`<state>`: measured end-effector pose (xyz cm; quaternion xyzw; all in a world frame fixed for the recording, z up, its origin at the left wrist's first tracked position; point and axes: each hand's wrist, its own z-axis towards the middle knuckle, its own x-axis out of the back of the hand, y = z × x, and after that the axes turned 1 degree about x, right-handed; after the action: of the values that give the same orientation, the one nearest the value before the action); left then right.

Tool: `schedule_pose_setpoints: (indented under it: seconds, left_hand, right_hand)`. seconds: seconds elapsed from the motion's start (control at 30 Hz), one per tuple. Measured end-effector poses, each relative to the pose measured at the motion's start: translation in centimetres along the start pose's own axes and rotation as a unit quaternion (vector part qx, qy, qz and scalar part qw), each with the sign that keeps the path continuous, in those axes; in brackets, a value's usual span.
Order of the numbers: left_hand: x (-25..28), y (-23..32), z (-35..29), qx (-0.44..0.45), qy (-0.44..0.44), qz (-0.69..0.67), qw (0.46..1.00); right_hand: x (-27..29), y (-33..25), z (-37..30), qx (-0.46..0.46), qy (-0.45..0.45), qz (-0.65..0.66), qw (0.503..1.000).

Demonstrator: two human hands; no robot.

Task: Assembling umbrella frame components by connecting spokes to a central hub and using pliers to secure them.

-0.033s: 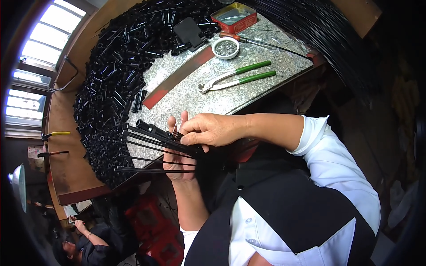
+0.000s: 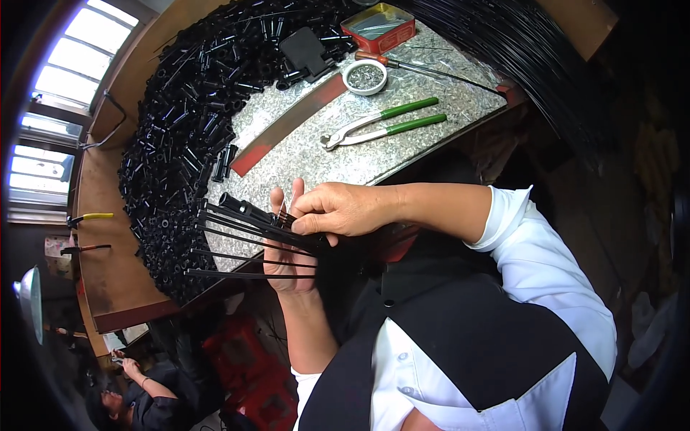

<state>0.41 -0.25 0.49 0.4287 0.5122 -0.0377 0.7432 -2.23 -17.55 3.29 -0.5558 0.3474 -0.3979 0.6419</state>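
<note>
Rods (image 2: pixel 223 274), black, at least five, fan across left hand (image 2: pixel 289 271), partly hidden, its grip impossible to tell; right hand (image 2: pixel 341 209) pinches their gathered ends. Beyond hands: one pair of green-handled pincers (image 2: pixel 397 111), one white bowl (image 2: pixel 366 92), one red tin (image 2: pixel 390 40).

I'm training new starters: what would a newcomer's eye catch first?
Probably the big heap of black tubular parts at upper left. Then the green-handled pincers on the speckled worktop. Lower, near centre, thin black rods fan leftward from the left hand and right hand.
</note>
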Motion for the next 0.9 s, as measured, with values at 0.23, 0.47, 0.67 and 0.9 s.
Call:
schedule_pose_setpoints:
  seconds: [0.23, 0.47, 0.67, 0.9]
  left_hand:
    - [-0.2, 0.3, -0.2, 0.012, 0.006, 0.061, 0.998]
    - [-0.2, 1.2, 0.0, -0.079, -0.016, 0.072, 0.994]
    - [-2.3, 3.2, -1.9, -0.217, 0.146, 0.152, 0.953]
    - [-3.0, 5.2, -3.6, -0.3, 0.233, 0.326, 0.865]
  right_hand:
    - [-0.2, 0.9, 0.4, -0.012, 0.005, 0.018, 1.0]
    - [-1.3, -0.2, 0.8, 0.097, 0.042, -0.064, 0.992]
    - [-4.5, -0.3, 4.0, 0.293, 0.18, -0.152, 0.927]
    - [-6.2, -0.5, 5.1, 0.254, 0.129, -0.174, 0.943]
